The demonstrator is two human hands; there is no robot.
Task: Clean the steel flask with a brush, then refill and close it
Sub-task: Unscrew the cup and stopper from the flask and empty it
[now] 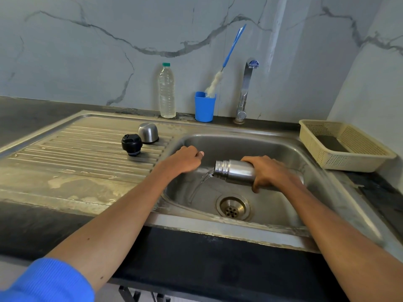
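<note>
On the drainboard at the sink's left, the black stopper point(131, 144) and steel cap point(148, 132) are set aside. The left hand point(185, 159) is rested on the basin's left rim point(174, 138), fingers loosely curled, holding nothing. The steel flask point(234, 172) is gripped sideways over the basin by the right hand point(269, 173); water is being emptied from it. Judged next: the brush point(226, 62), standing in the blue cup point(204, 106) at the back edge beside a water-filled bottle point(166, 90), must be fetched.
</note>
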